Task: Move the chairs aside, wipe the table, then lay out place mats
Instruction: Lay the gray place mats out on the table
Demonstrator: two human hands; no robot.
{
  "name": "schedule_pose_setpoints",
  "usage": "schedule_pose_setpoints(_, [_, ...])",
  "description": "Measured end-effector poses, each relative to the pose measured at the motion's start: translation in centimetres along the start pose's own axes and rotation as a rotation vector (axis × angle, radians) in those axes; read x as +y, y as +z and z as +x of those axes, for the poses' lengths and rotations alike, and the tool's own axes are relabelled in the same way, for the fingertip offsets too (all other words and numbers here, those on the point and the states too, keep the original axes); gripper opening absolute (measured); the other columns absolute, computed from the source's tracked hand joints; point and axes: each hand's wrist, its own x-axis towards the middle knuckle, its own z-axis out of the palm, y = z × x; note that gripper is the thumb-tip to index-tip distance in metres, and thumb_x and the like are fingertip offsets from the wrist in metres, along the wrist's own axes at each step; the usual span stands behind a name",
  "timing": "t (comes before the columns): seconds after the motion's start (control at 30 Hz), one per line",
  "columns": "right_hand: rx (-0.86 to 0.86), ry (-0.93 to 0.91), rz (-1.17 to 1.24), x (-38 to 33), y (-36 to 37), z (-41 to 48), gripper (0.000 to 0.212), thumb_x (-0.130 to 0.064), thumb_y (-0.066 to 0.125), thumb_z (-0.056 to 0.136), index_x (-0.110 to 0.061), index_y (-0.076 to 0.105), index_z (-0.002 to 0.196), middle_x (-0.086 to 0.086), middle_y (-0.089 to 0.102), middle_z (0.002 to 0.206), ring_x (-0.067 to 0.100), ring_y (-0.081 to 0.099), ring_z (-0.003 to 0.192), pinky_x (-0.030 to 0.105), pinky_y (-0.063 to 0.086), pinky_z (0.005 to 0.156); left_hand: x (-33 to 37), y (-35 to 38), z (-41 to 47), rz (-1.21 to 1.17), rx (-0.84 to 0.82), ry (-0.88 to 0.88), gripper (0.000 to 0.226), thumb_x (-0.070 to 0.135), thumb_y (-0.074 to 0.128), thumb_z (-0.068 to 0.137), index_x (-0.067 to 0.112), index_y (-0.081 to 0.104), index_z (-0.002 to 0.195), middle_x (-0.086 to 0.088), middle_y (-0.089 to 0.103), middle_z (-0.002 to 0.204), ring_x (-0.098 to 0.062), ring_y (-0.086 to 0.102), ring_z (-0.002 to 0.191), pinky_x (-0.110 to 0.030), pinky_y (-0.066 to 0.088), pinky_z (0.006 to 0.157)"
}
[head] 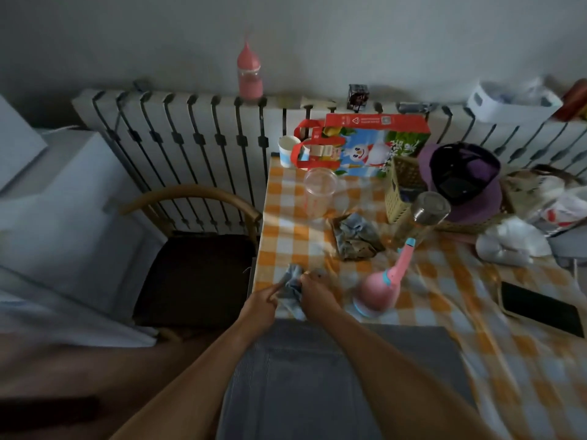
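Observation:
A table with an orange-and-white checked cloth fills the right half of the head view. A grey place mat lies flat on its near edge, under my forearms. Both hands meet at the mat's far left corner and pinch a small crumpled grey-blue cloth: my left hand grips it from the left, my right hand from the right. A second crumpled grey cloth lies further in on the table. A wooden chair with a dark seat stands beside the table's left edge.
On the table stand a pink toy, a clear plastic cup, a paper cup, a glass jar, a colourful gift bag, a purple cap and a black phone. A white radiator runs behind.

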Motion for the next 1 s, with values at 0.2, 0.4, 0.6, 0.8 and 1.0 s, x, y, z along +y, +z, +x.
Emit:
schedule_pose_setpoints(0.2, [0.099,-0.174,-0.072,1.1,-0.2,-3.5,0.054,-0.009,0.049,0.092,-0.014,0.034,0.144,0.008,0.006,0.159,0.032,0.008,0.145,0.042,0.022,0.115,-1.3,0.4,-1.1,-0.015,0.038,-0.047,0.043,0.012,0.040,0.099,0.024,0.044,0.140,-0.007,0.056,0.126,-0.003,0.044,0.057,-0.022,0.036,0.054])
schedule_pose_setpoints(0.4, [0.334,0.175,0.350,7.9,0.9,-15.2,0.039,-0.005,0.053,0.083,-0.001,0.058,0.122,0.017,0.055,0.125,0.034,0.050,0.118,0.033,0.041,0.094,-4.8,-1.2,-7.7,0.105,0.197,-0.036,0.039,0.012,0.049,0.096,0.021,0.053,0.135,-0.003,0.063,0.121,-0.022,0.065,0.094,-0.029,0.049,0.073])
schedule_pose_setpoints(0.6, [0.240,0.553,0.283,16.1,2.6,-24.1,0.039,-0.019,0.055,0.094,-0.008,0.049,0.131,0.012,0.047,0.129,0.028,0.049,0.117,0.030,0.039,0.084,-9.6,0.2,-12.2,0.175,0.153,-0.192,0.044,0.015,0.053,0.094,0.019,0.047,0.137,-0.008,0.060,0.126,-0.026,0.061,0.107,-0.038,0.053,0.084])
schedule_pose_setpoints(0.8, [0.199,0.734,0.237,19.0,3.2,-25.2,0.049,-0.021,0.059,0.090,-0.009,0.043,0.135,0.015,0.045,0.130,0.033,0.050,0.115,0.044,0.045,0.096,-10.1,1.8,-13.1,0.177,0.158,-0.261,0.047,0.010,0.056,0.092,0.011,0.046,0.138,-0.012,0.059,0.125,-0.030,0.056,0.112,-0.030,0.042,0.082])
schedule_pose_setpoints(1.0, [0.255,0.860,0.401,20.6,3.1,-24.5,0.049,-0.015,0.069,0.080,-0.004,0.049,0.123,0.016,0.049,0.120,0.033,0.053,0.108,0.044,0.049,0.090,-10.3,1.6,-12.9,0.173,0.237,-0.259,0.020,0.009,0.057,0.089,0.009,0.060,0.109,-0.003,0.065,0.105,-0.024,0.058,0.088,-0.035,0.045,0.076])
